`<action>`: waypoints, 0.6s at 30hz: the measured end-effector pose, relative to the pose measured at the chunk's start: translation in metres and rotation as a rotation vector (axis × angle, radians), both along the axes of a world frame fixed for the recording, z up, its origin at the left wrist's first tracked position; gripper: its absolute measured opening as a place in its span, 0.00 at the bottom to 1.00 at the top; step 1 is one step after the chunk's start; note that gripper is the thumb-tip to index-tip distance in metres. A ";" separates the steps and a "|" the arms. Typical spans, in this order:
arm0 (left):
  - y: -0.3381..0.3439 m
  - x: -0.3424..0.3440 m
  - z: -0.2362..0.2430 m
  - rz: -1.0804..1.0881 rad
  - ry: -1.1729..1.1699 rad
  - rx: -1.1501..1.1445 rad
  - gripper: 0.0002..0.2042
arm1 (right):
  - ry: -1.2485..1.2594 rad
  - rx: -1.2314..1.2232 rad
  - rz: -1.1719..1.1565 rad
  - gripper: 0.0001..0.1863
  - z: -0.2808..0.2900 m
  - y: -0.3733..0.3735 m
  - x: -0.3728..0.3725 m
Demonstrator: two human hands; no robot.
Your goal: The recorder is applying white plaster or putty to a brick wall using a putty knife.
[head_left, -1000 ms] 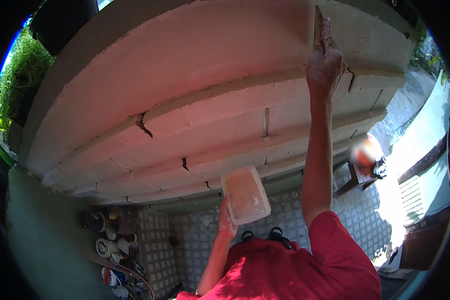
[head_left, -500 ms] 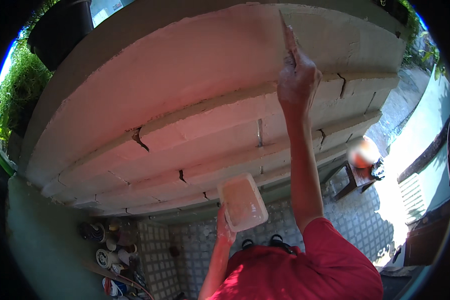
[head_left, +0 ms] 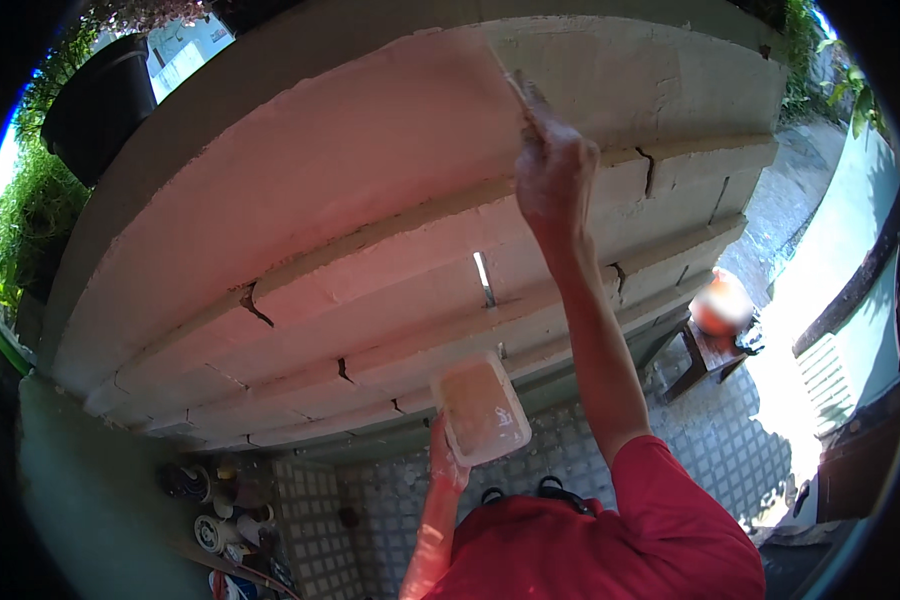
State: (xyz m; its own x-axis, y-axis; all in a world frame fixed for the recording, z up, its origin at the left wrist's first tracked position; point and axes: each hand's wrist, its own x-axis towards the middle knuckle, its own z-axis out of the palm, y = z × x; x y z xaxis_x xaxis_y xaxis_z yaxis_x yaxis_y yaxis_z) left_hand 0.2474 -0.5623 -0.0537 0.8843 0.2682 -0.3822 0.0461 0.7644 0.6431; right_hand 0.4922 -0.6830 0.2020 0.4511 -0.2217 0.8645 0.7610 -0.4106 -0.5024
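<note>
My right hand [head_left: 555,180], whitened with residue, is closed on a flat putty knife [head_left: 522,92], its blade raised against the upper band of a pale plastered wall [head_left: 320,150], which looks pinkish on the left. Lower down, my left hand [head_left: 443,450] grips the side of a rectangular translucent plastic tub [head_left: 480,403] with smears on it. Between the hands, the wall has stepped horizontal ledges [head_left: 370,245] with dark cracks and narrow vertical gaps.
A black pot [head_left: 95,105] and greenery top the wall at left. Assorted containers [head_left: 213,532] line the lower left. Right stands a wooden stool [head_left: 710,355] beside a blurred orange object [head_left: 720,305]. Below are tiled paving [head_left: 370,520] and my sandalled feet; a light-green wall [head_left: 860,250] bounds the right.
My right hand and knife have moved left along the upper wall. The view has shifted somewhat; the left hand still holds the tub, now slightly lower in the picture.
</note>
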 end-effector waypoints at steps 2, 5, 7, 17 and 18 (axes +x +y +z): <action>-0.007 0.001 0.000 -0.014 -0.010 -0.003 0.24 | 0.336 0.070 -0.185 0.15 0.006 -0.052 0.022; -0.017 0.004 -0.005 -0.009 -0.007 0.013 0.24 | 0.020 -0.022 -0.224 0.20 0.001 -0.048 0.039; -0.023 0.003 -0.006 -0.002 0.026 0.011 0.24 | 0.104 -0.122 -0.170 0.10 -0.004 -0.010 0.021; -0.049 0.014 -0.008 0.014 0.052 -0.009 0.26 | -0.335 -0.080 0.004 0.23 0.009 -0.025 0.026; -0.053 0.014 -0.009 -0.018 0.032 -0.028 0.26 | -0.284 -0.232 -0.124 0.25 0.000 -0.040 0.055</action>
